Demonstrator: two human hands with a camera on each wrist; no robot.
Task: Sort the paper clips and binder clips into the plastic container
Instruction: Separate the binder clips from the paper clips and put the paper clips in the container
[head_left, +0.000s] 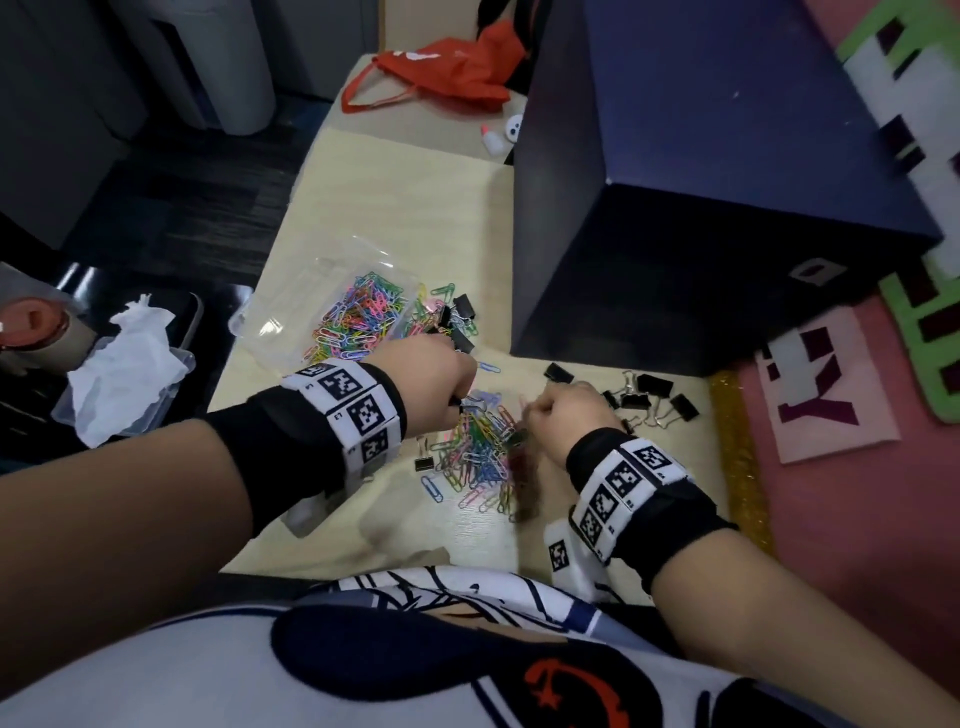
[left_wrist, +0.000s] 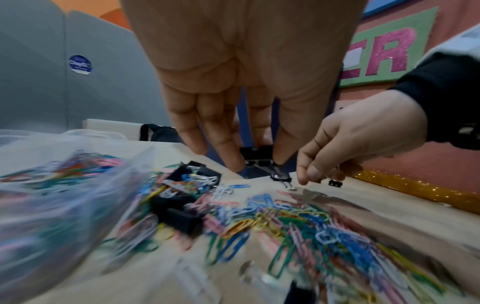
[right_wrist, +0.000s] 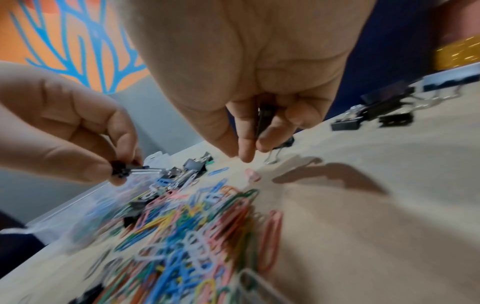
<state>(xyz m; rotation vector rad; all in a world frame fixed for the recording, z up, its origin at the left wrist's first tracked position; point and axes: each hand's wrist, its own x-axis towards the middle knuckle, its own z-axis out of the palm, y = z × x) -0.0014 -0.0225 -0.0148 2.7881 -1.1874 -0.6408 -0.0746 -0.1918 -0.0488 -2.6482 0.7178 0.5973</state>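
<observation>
Black binder clips pinched by both hands, left (right_wrist: 78, 131) and right (right_wrist: 249, 115); "ER" sign (left_wrist: 376, 55) behind.

— What is the person wearing at the desk?

— A black band wraps each forearm, topped by a white strap (head_left: 358, 415) printed with square black-and-white coded markers; the right wrist's strap (head_left: 626, 488) matches it.

— And the clothing?

— A white shirt (head_left: 363, 670) with dark navy shapes, thin blue outlines and a red emblem. Both arms are bare above the bands.
</observation>
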